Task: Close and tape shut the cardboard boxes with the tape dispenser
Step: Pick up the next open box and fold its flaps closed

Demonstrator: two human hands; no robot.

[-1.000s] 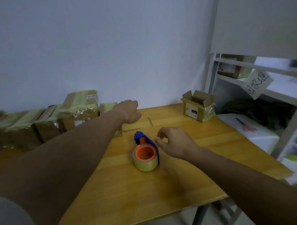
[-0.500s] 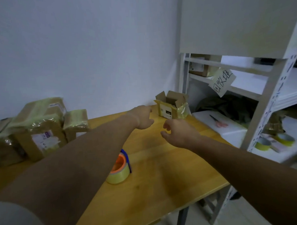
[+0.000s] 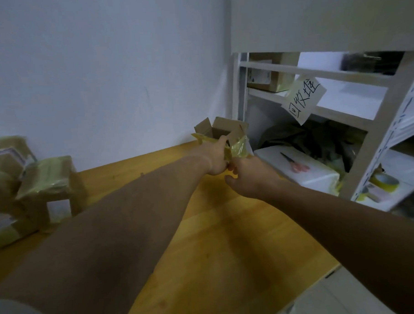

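Note:
A small open cardboard box [image 3: 221, 130] with raised flaps and yellowish tape on its sides stands at the far right corner of the wooden table [image 3: 228, 239]. My left hand [image 3: 216, 157] grips its near side, fingers curled over the front edge. My right hand [image 3: 246, 176] holds the box's lower right corner, where loose yellow tape [image 3: 240, 144] sticks out. The tape dispenser is out of view, hidden behind my left forearm or below the frame.
Several taped cardboard boxes [image 3: 46, 185] are piled at the table's left. A white metal shelf [image 3: 377, 116] stands right of the table with a handwritten paper sign [image 3: 303, 98], a white foam box [image 3: 301, 169] carrying scissors [image 3: 296, 164], and tape rolls [image 3: 384, 182].
Both hands have reached forward from mid-table to the small open box and taken hold of it. The view has swung right, and the tape dispenser has dropped out of sight.

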